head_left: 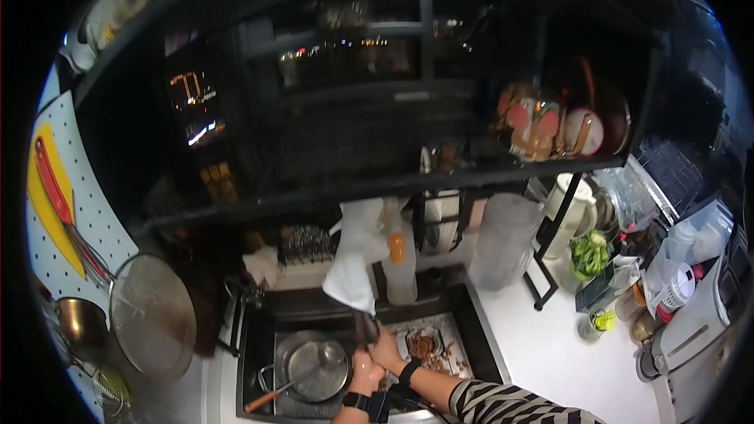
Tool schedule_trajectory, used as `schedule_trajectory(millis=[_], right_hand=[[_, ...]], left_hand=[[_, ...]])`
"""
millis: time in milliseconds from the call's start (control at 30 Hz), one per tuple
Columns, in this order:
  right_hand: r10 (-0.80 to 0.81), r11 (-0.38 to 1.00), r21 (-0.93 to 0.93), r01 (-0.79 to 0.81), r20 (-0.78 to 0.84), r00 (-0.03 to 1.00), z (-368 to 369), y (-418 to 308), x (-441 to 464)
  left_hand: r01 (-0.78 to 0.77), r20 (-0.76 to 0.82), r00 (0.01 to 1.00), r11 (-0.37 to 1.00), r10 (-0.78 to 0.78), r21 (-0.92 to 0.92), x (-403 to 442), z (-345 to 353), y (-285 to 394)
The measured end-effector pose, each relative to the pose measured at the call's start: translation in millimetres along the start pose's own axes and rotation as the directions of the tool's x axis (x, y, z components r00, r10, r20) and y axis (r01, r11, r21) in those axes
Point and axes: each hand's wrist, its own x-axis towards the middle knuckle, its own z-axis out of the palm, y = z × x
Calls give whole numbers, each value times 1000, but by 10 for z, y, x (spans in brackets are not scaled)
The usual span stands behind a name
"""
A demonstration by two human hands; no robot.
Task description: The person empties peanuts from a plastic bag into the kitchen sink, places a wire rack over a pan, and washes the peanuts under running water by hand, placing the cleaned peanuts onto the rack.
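Over the black sink (491, 345), my two hands are close together. My right hand (385, 348) has its fingers round a dark object (366, 328) that I cannot identify, just under a hanging white cloth (352, 275). Just below and to the left, my left hand (366, 369) looks wet and closed; what it holds, if anything, is hidden. A metal pot (305, 391) with a wooden-handled utensil (263, 401) across it stands in the sink on the left. Brown scraps (424, 344) lie in the sink to the right of my hands.
Behind the sink stand a bottle with an orange mark (399, 275) and a large translucent container (506, 239). A black shelf (377, 187) crosses above. Green vegetables (589, 254) and jars (591, 325) are on the right counter; a round strainer (153, 316) hangs left.
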Motion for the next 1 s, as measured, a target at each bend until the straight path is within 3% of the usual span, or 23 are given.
schedule_trajectory(millis=[33,67,100,133,167,200,233,300,333,367,433,500,567,633,667,733,767,800,833,867,900,967,1000], right_hand=[[105,994,-1,-105,19,994,30,75,-18],[74,995,-64,-74,0,997,57,60,-107],[166,986,-22,-165,97,981,-133,-472,-191],[351,936,-75,-343,181,919,-69,-412,-250],[38,992,-122,-17,173,984,140,-21,-311],[-278,933,-193,303,148,949,348,371,-373],[-9,966,-254,39,120,993,473,435,-353],[-137,957,-253,142,38,990,337,260,-314],[-84,974,-200,102,95,992,239,225,-184],[-37,986,-155,61,154,987,114,218,-2],[56,994,-107,-35,201,978,5,172,109],[146,988,-83,-133,169,975,40,42,-44],[-3,891,-443,99,212,977,-99,-529,-324],[-115,624,-719,306,303,946,-229,-1008,-525],[-327,760,-594,264,2,945,282,-107,-339],[14,917,-397,46,146,989,207,6,-166],[179,946,-310,-97,248,952,176,46,-114],[-183,838,-492,235,154,971,266,382,-2],[124,982,-153,-113,59,991,-6,-232,-90],[-95,930,-352,107,52,994,54,138,52],[-306,792,-529,305,87,948,38,188,145],[-223,806,-526,270,152,963,-115,122,98],[-273,815,-503,288,106,956,-71,62,70]], left_hand=[[39,-13,999,999,-39,15,-49,77,53],[66,-14,998,995,-65,73,-107,110,104],[45,31,999,999,-44,-21,200,-261,6],[5,14,1000,999,-6,51,427,-612,-89],[13,90,996,1000,-13,3,437,-715,-73],[27,164,986,999,-20,-44,384,-769,-42],[47,233,972,995,-25,-89,344,-778,-16],[-14,204,979,1000,17,-17,386,-791,-78],[-44,187,982,999,40,18,388,-750,-122],[-453,380,884,695,271,559,69,-499,-160],[-135,158,981,982,113,132,-132,-78,-125],[-23,178,984,1000,21,5,-81,-85,-87],[52,239,970,998,-39,-46,-38,-150,-66],[98,303,950,992,-71,-76,6,-170,-42],[117,330,940,989,-82,-87,14,-172,-35],[161,376,920,980,-106,-117,7,-192,-28],[179,401,909,976,-115,-125,-10,-207,-32],[203,433,892,970,-127,-133,-6,-215,-31],[225,463,876,965,-138,-138,-11,-235,-25],[234,480,866,961,-138,-147,-6,-243,-26],[236,494,859,960,-133,-152,-3,-232,1],[196,470,879,959,-79,-204,11,-182,46],[183,446,892,958,-69,-219,7,-104,66]])
